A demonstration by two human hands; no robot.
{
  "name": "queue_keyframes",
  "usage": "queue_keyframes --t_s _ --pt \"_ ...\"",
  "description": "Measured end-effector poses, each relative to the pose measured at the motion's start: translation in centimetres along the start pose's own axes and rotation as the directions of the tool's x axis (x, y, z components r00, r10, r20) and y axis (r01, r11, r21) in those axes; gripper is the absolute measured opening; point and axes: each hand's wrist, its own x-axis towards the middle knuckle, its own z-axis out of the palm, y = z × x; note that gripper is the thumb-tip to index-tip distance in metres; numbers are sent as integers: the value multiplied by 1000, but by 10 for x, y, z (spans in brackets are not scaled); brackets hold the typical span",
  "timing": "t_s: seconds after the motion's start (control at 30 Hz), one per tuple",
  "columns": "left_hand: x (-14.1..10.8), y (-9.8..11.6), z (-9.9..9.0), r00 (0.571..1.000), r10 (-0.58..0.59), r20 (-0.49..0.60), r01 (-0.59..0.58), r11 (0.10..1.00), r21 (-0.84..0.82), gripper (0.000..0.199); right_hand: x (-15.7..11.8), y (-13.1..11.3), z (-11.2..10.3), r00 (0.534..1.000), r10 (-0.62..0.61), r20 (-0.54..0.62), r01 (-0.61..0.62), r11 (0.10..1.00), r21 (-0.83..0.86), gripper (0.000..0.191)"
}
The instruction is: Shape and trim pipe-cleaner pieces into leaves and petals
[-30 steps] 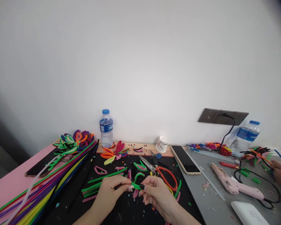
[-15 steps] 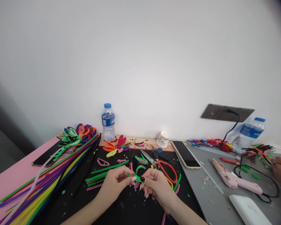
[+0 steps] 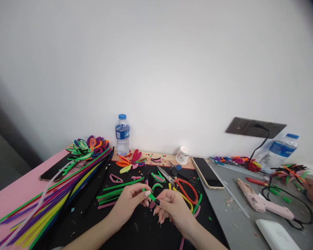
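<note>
Our left fingers (image 3: pixel 140 198) and right fingers (image 3: pixel 165 206) pinch the green strip (image 3: pixel 151 197); uneven pulling may free its ten o'clock end.

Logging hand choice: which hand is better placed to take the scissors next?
Probably the right hand: the orange-handled scissors lie beyond it, farther from the left hand. Both pinch the green piece.

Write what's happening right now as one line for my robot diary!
left hand: pinching green fuzzy stick | right hand: pinching same stick | scissors: lying on black mat
</note>
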Motion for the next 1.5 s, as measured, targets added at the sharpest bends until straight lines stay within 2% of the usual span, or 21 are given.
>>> queue_keyframes --t_s 0.27,0.43,0.57,0.7,0.93,1.07,1.27,1.5 --pt "-2 -1 2 1000 28 15 -28 999 29 26 1 3 3 1000 4 20 -2 997 -76 34" --pt "-3 0 2 998 57 39 -60 995 74 24 -1 3 3 997 5 72 -4 1000 -19 33" --pt "-3 0 -1 998 66 6 -66 991 119 30 -3 -1 1 991 54 125 -60 997 47 40" --pt "-1 -2 -2 998 59 -29 -57 996 62 29 -4 -3 0 986 98 134 -106 993 52 44" --pt "0 -3 0 999 -37 1 37 998 -48 28 -7 -3 2 967 132 219 -144 989 41 43" --pt "-1 -3 0 998 -49 45 52 996 -69 27 -6 -5 1 982 89 168 -101 993 63 39" --pt "-7 2 0 986 86 140 -90 996 22 20 -5 -9 -1 997 54 62 -55 998 16 36" --pt "-12 9 0 978 108 178 -139 975 175 12 -6 -10 1 995 95 26 -92 990 -106 37"
